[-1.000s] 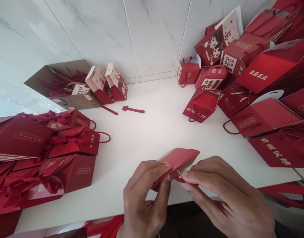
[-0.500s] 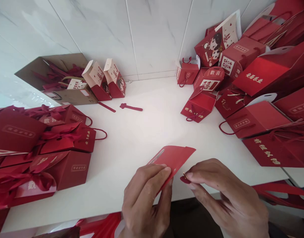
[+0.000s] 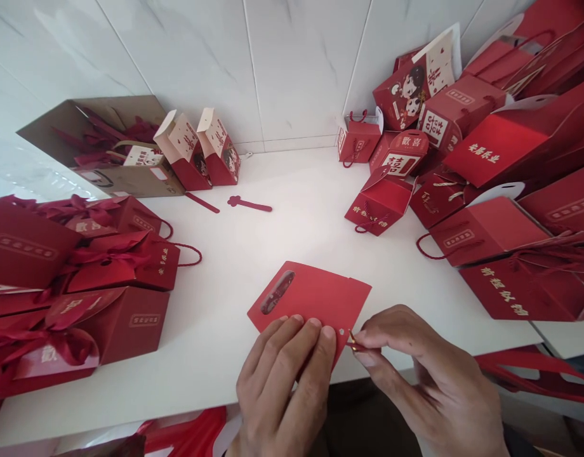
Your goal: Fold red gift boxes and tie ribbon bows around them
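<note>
A flat red card piece (image 3: 315,295) with an oval window and a small punched hole near its right edge lies at the table's front, tilted. My left hand (image 3: 287,381) holds it by the lower edge, fingers on top. Between thumb and forefinger of my right hand (image 3: 416,368) is pinched a small dark red tag (image 3: 356,346) with a gold-coloured metal prong, close beside the hole. Whether the prong touches the card I cannot tell.
Red gift boxes with ribbons (image 3: 123,260) stand at left, more red boxes (image 3: 492,222) at right. Behind are a cardboard box (image 3: 134,181), two small upright boxes (image 3: 218,149) and a flower-ended red strip (image 3: 254,204).
My left hand has turned the card flatter, so its face and window show more. My right hand has brought the small tag and prong closer to the card's hole.
</note>
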{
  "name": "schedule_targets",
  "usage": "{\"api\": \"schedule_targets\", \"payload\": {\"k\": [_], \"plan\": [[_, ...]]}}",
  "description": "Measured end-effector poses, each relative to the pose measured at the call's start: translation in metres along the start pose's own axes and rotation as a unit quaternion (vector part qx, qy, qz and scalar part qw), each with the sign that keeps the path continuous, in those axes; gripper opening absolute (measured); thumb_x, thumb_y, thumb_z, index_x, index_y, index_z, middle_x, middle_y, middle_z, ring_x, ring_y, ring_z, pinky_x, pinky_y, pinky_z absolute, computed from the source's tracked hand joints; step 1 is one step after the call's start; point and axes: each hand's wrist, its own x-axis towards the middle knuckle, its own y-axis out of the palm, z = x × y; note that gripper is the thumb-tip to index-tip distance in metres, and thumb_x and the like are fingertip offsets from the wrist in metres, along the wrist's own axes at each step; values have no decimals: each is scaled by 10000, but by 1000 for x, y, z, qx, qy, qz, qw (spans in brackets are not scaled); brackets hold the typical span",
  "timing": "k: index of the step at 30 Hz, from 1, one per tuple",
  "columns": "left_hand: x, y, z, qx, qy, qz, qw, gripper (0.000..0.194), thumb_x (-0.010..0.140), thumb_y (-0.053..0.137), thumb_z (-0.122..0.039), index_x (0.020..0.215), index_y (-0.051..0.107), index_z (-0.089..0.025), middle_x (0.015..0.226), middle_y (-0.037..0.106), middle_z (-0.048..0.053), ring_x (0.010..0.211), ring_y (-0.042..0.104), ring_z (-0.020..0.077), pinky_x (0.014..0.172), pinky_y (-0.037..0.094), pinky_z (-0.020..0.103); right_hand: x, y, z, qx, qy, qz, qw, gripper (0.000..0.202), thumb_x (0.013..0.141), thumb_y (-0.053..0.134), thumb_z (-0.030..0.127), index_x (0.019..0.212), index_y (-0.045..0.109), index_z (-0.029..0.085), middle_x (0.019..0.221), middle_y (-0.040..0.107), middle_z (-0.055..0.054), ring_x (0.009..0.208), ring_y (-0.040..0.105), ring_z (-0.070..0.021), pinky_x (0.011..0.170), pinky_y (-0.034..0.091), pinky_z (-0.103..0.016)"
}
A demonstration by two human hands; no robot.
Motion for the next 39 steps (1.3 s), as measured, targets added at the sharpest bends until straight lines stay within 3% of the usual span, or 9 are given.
{"api": "schedule_targets", "payload": {"k": [5,10,13,17,21,26,31,39], "plan": [[4,0,1,-35,-18,-12,999,350,753,767,108,1068,717,-37,992,760,125,1008,711,211,882,623,355,-5,0,-1,8,19,-1,1000,166,946,644,74,1022,663,220,850,716,4,773,685,-112,660,582,-186],[9,-1,5,-112,-137,-36,983,461,815,677,127,1202,664,-123,1028,724,55,968,696,147,826,612,276,0,1,-3,-4,-41,7,999,283,925,613,-28,1103,661,187,906,735,-35,826,674,-141,667,588,-242],[11,-3,9,-149,-128,-25,980,572,829,630,158,1312,610,-147,1055,696,53,936,684,128,750,610,237,5,1,-5,-30,-74,14,997,299,921,608,-46,1112,666,176,919,723,-53,827,655,-153,669,581,-271],[12,-6,11,-150,-114,5,982,457,850,612,144,1196,648,-152,1052,665,66,905,665,116,665,585,194,9,1,-6,-76,-110,27,991,330,894,608,-76,1116,675,160,926,699,-76,832,632,-176,658,559,-305],[11,-6,9,-118,-124,-1,985,345,870,607,120,1068,673,-155,1098,638,75,970,665,123,745,592,208,11,6,-5,-47,-100,32,993,283,912,603,-55,1093,656,156,977,712,-82,916,656,-188,763,575,-327],[11,-9,8,-152,-157,15,976,339,902,584,71,1097,697,-182,1147,626,78,1053,669,149,780,603,224,11,9,-6,3,-57,49,997,264,940,583,-22,1104,639,177,985,713,-47,926,656,-164,790,572,-304],[18,-20,8,-187,-205,77,958,297,956,592,-58,1142,725,-248,1184,615,67,1066,685,157,711,617,199,13,4,-11,26,-64,76,995,289,939,559,-29,1130,652,167,1015,684,-64,928,637,-165,773,572,-305],[23,-33,14,-193,-180,132,955,247,939,647,-80,1087,736,-256,1180,611,60,894,697,133,614,610,185,14,2,-8,19,-73,90,993,270,949,565,-3,1094,659,204,989,693,-60,860,655,-172,720,585,-308]]}}
